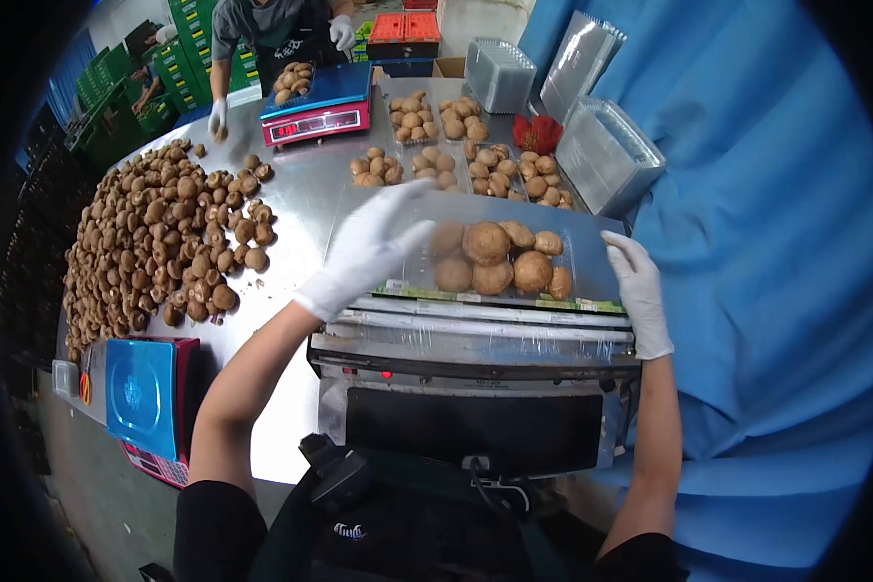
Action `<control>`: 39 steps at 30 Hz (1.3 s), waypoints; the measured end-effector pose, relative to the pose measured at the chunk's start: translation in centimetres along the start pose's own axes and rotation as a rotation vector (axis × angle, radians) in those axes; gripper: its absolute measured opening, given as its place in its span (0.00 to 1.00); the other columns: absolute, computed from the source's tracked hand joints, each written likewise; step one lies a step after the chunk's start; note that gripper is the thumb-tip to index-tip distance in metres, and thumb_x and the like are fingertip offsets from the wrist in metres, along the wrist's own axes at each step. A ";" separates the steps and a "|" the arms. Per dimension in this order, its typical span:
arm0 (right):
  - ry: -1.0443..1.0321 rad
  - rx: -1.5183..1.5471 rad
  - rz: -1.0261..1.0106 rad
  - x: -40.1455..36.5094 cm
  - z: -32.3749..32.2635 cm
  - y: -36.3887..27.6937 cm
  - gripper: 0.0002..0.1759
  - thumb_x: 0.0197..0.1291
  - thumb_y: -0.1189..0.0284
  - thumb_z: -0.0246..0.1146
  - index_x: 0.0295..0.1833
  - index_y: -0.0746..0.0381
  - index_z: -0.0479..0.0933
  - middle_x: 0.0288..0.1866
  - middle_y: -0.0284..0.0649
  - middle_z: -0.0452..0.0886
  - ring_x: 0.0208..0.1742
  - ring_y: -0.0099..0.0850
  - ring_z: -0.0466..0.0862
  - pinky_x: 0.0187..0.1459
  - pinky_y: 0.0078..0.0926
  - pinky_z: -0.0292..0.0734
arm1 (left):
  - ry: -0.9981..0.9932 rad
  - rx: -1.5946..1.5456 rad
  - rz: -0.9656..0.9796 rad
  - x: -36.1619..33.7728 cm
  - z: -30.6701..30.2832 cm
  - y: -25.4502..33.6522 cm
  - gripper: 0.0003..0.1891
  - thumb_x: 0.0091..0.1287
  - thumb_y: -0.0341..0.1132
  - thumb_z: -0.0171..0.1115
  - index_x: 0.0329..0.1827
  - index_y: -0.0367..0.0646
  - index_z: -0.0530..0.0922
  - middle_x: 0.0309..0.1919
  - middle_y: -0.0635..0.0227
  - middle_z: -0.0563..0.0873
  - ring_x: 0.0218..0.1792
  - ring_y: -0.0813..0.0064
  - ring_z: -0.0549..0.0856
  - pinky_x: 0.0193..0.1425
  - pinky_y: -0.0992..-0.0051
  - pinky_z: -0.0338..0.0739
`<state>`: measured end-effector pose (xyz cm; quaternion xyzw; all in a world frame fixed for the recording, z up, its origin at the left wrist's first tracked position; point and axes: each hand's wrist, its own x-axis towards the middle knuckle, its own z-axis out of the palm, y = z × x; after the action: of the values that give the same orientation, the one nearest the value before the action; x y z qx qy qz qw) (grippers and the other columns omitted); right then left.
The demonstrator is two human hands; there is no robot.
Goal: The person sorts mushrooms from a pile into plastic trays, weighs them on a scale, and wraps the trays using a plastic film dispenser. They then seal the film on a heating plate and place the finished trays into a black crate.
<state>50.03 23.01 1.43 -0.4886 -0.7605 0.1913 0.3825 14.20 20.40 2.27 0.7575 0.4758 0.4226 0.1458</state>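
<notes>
A clutch of brown-capped mushrooms [487, 243], shiitake by the look of them, lies in a clear tray on the smooth grey surface behind the film-wrapping machine [475, 372]; take that tray as the clock's centre. It sits squarely before the wearer, probably so both arms reach it evenly. At nine to ten o'clock the gloved left hand [373, 242], blurred, has its fingers spread over the tray's near side; nothing shows gripped in it, though thin film could escape notice. At three o'clock the gloved right hand [638, 291] has its fingers slightly bent at the surface's edge, perhaps to steady something there; whether it pinches film I cannot tell. The machine's film [475, 337] lies at six, within easy pull of either hand. Filled mushroom trays cluster at eleven to twelve, seemingly grouped to leave the middle free, while stacked empty trays [606, 160] stand at two, near the right hand.
</notes>
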 end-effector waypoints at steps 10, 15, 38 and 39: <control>-0.206 -0.091 0.390 -1.5 3.6 1.0 0.12 0.61 0.67 0.60 0.40 0.66 0.79 0.35 0.44 0.83 0.37 0.34 0.83 0.40 0.30 0.75 | -0.343 0.236 -0.539 -2.6 1.5 -1.8 0.15 0.66 0.44 0.56 0.39 0.39 0.79 0.32 0.57 0.85 0.37 0.59 0.84 0.43 0.67 0.76; -0.151 -0.214 0.252 -2.3 3.5 1.5 0.12 0.61 0.67 0.59 0.41 0.66 0.78 0.34 0.45 0.82 0.36 0.40 0.81 0.43 0.31 0.75 | -0.344 0.231 -0.541 -3.2 1.9 -2.5 0.17 0.64 0.47 0.56 0.43 0.43 0.79 0.37 0.56 0.85 0.43 0.56 0.83 0.49 0.64 0.75; -0.010 -0.087 0.410 -10.4 0.9 0.2 0.17 0.59 0.66 0.61 0.21 0.65 0.72 0.22 0.37 0.71 0.25 0.26 0.71 0.29 0.24 0.64 | -0.158 0.289 -0.503 -10.4 0.6 2.0 0.14 0.61 0.44 0.62 0.26 0.42 0.83 0.17 0.65 0.81 0.23 0.70 0.82 0.33 0.69 0.76; 0.000 -0.099 0.415 -10.7 -0.2 -1.2 0.17 0.59 0.66 0.61 0.21 0.65 0.72 0.22 0.37 0.71 0.25 0.26 0.71 0.29 0.24 0.64 | -0.110 0.122 -0.636 -10.3 0.6 2.0 0.14 0.61 0.42 0.62 0.26 0.41 0.83 0.18 0.66 0.81 0.24 0.72 0.82 0.34 0.72 0.76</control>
<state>51.88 12.90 -1.87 -0.6529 -0.6520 0.2285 0.3105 13.86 10.80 -2.04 0.5999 0.7045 0.2851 0.2500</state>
